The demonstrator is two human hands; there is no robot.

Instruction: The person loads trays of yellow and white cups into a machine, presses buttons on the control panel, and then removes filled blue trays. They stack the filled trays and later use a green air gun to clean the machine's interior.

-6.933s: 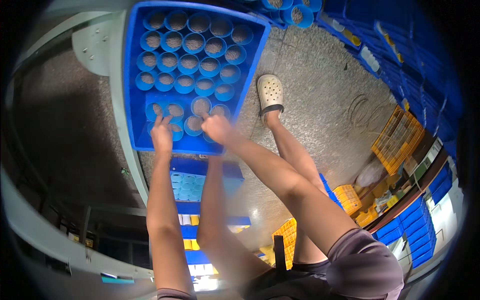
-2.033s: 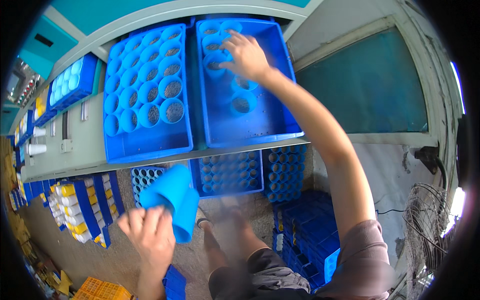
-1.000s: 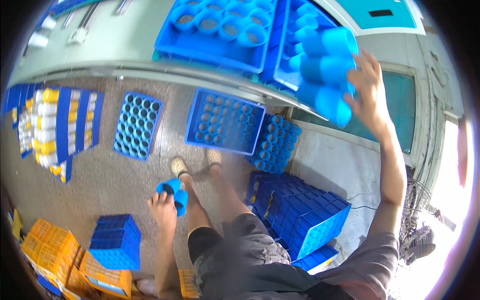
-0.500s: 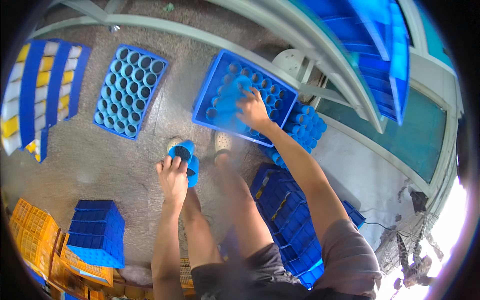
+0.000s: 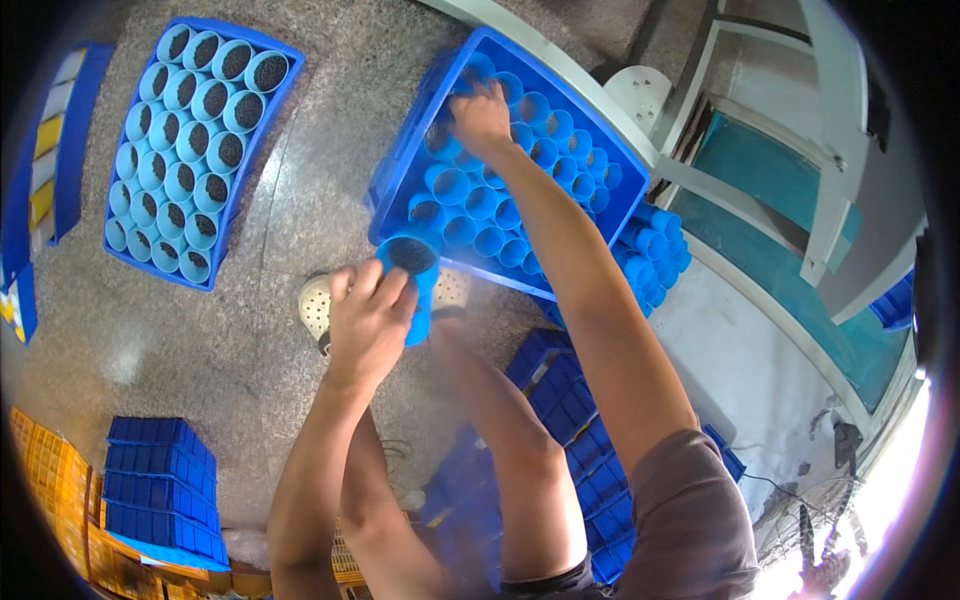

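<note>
My left hand (image 5: 368,315) is closed around two blue cups, one beside the other. Black granules show in the upper cup (image 5: 410,256); the lower cup (image 5: 420,322) is partly hidden behind my fingers. Just beyond them stands a blue crate (image 5: 400,165) holding rows of upright blue cups (image 5: 447,184), some with dark contents. My right hand (image 5: 483,115) reaches into the crate's far left part. Its fingers are bent down over a cup there, and the fingertips are partly hidden.
To the left lies a blue tray (image 5: 232,235) of cups filled with black granules. More blue cups (image 5: 650,245) are stacked right of the crate. Blue bins (image 5: 160,490) and yellow crates (image 5: 50,480) stand at lower left. A pale metal frame (image 5: 720,200) rises at right.
My right hand has moved to the far left part of the crate; the blurred blue shape by it is gone. My left hand has brought its two cups nearer the crate. The view has shifted.
</note>
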